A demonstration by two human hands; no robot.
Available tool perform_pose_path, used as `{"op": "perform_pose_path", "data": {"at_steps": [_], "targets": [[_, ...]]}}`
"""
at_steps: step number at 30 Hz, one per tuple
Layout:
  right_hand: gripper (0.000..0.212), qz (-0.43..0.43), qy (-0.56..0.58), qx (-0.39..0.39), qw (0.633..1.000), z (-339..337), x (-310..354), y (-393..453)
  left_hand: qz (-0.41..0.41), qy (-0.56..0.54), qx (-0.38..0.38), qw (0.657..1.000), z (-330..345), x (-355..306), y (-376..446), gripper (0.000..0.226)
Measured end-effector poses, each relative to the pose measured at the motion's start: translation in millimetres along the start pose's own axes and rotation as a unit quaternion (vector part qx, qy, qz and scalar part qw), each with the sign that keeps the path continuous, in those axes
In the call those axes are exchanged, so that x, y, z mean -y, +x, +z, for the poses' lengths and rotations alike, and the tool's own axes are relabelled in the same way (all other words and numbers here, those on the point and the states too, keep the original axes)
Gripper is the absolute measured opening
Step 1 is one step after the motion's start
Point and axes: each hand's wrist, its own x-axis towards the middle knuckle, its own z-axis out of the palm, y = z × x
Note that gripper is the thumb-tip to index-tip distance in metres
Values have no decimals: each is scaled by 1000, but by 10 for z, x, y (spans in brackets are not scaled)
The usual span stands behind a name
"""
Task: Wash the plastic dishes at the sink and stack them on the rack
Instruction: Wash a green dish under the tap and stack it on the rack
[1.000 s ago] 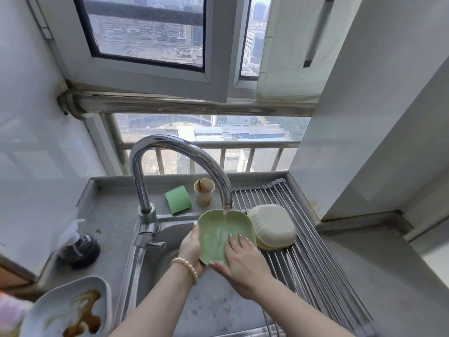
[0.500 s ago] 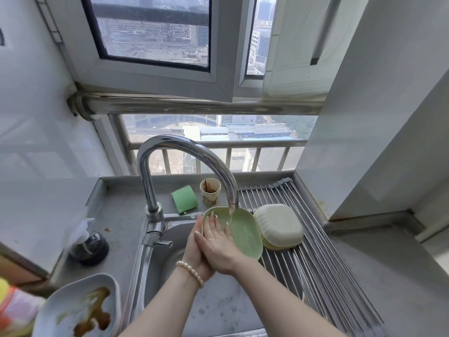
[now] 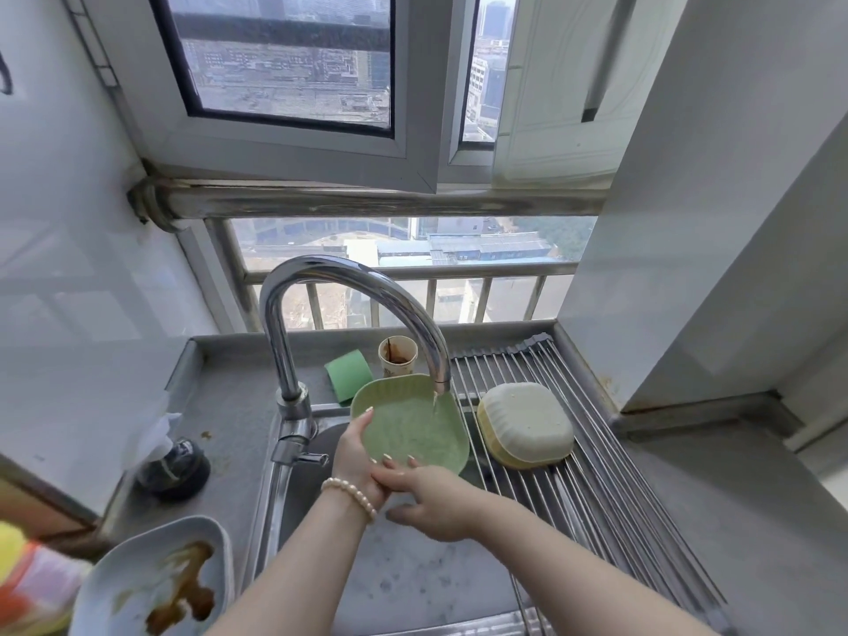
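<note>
A green plastic dish (image 3: 410,422) tilts under the tap (image 3: 348,286) over the sink (image 3: 404,576), with a thin stream of water running onto it. My left hand (image 3: 355,456) grips its left edge, thumb on the inner face. My right hand (image 3: 429,495) holds the near rim, fingertips over the edge. On the roll-up rack (image 3: 573,433) to the right lies an upturned cream and yellow dish (image 3: 525,424). A dirty pale blue dish (image 3: 156,580) with brown sauce sits at the lower left.
Behind the tap stand a green sponge (image 3: 348,376) and a stained paper cup (image 3: 397,358). A dark soap bottle (image 3: 176,463) stands on the left counter. A wall and a ledge close off the right side.
My right hand slid from the dish's inner face down to its near rim. The green face now lies bare under the water.
</note>
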Motion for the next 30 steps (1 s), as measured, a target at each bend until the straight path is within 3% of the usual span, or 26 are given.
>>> {"op": "perform_pose_path", "data": {"at_steps": [3,7,9,12,14,18,22,25,30], "targets": [[49,-70,-96,-104,987,101,-176,19,18,-28,16,999,25,0,-30,38],[24,-162,-194,-327,910,239,-292,76,29,-14,18,999,104,-28,-57,40],[18,-188,-226,-379,877,275,-285,118,46,-5,-1,999,123,-40,-56,39],[24,-102,-224,-367,897,332,-293,160,80,6,-55,995,80,-27,-38,35],[48,30,-216,-290,932,333,-235,158,105,21,-96,990,39,-3,-33,30],[78,157,-295,-142,932,312,-192,152,115,63,-142,981,-78,13,15,22],[74,119,-341,-164,918,282,-330,174,81,123,-150,978,-225,-122,161,38],[49,22,-335,-230,913,292,-472,192,31,128,-120,984,-202,-216,103,37],[42,22,-249,-269,930,271,-214,145,82,64,-36,994,-131,-29,-45,25]]}}
